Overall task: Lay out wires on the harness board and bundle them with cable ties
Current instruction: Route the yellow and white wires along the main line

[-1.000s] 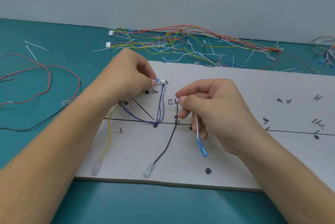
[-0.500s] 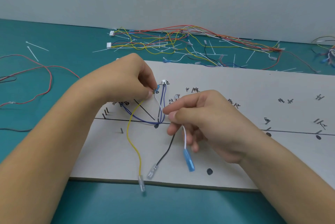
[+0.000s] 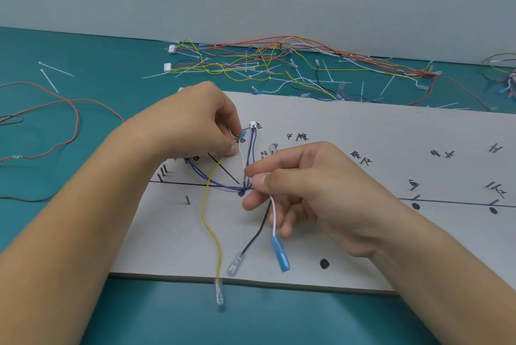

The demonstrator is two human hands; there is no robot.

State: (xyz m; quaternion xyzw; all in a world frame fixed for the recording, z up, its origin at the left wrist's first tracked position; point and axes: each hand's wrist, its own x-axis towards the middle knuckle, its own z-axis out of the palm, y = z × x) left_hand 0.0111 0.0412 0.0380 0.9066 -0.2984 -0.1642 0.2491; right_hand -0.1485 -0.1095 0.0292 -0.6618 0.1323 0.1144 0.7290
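— Head view, then: how far along is the job?

— Early, I'd judge. On the harness board [image 3: 363, 135] only the left end carries wires. A pair of purple wires [image 3: 252, 149] drops from a white connector [image 3: 253, 124]. A black wire [image 3: 255, 235] and a yellow wire [image 3: 208, 213] trail toward the near edge, and the yellow one's clear terminal hangs past it over the table [image 3: 111, 316].

— And the hands?

— Both are on one white wire [image 3: 274, 213]. The left hand [image 3: 195, 124] pinches its upper end just beside the connector. The right hand [image 3: 312, 188] pinches it lower down between thumb and forefinger, and its blue terminal [image 3: 280, 254] dangles below the fingers.

— Any ties on yet?

— None that I can see around the board's wires. Loose cable ties [image 3: 53, 69] lie on the table at far left, with more among the wire pile [image 3: 279, 62] behind the board. The marks farther right bear no wire, so most of the routing and all the bundling look still to do.
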